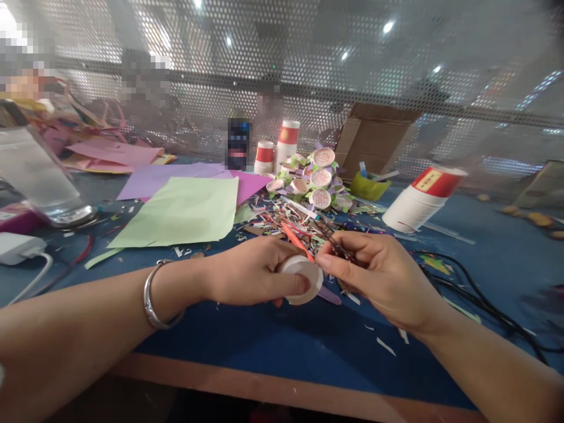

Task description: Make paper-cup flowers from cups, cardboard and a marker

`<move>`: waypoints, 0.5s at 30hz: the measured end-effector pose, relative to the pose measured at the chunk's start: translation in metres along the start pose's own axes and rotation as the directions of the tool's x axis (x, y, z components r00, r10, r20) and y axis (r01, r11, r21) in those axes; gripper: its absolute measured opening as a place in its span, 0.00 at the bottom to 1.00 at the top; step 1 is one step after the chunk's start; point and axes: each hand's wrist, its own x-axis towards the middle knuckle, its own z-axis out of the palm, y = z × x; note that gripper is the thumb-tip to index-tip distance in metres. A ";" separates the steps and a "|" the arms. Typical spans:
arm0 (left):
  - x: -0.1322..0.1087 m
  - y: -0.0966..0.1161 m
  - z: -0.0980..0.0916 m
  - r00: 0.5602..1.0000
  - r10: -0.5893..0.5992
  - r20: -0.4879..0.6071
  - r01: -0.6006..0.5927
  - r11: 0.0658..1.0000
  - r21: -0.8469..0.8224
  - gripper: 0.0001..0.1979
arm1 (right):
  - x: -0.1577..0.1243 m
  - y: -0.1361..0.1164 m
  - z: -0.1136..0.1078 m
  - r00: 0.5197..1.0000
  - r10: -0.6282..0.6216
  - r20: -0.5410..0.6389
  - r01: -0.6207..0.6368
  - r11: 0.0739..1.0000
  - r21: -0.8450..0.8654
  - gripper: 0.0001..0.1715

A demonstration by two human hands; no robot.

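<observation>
While the left hand (249, 273) curls around a cup (304, 268), thumb inside, apparently to steady it, the right hand (381, 270), mostly closed on a dark tool (329, 234), sits just beside.

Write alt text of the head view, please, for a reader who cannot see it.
The left hand holds a round white piece over a blue table; close by, the right hand holds a slim dark tool. Beyond lie paper scraps, a heap of decorated rounds, a green sheet at left and stacked cups at right.
</observation>
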 end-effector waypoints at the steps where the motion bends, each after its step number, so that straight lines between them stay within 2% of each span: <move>1: -0.001 0.000 0.000 1.000 0.006 0.010 -0.006 1.000 -0.012 0.08 | 0.000 -0.001 0.000 1.000 0.000 -0.002 0.000 1.000 0.004 0.10; 7: -0.002 0.000 -0.004 1.000 -0.016 0.012 0.017 0.997 -0.076 0.09 | -0.002 -0.004 0.001 0.999 -0.027 -0.031 0.027 1.000 -0.008 0.12; 15: -0.001 -0.003 -0.004 1.000 -0.021 -0.016 0.020 0.996 -0.090 0.09 | -0.002 -0.007 0.002 1.000 0.000 -0.026 -0.001 1.000 -0.030 0.08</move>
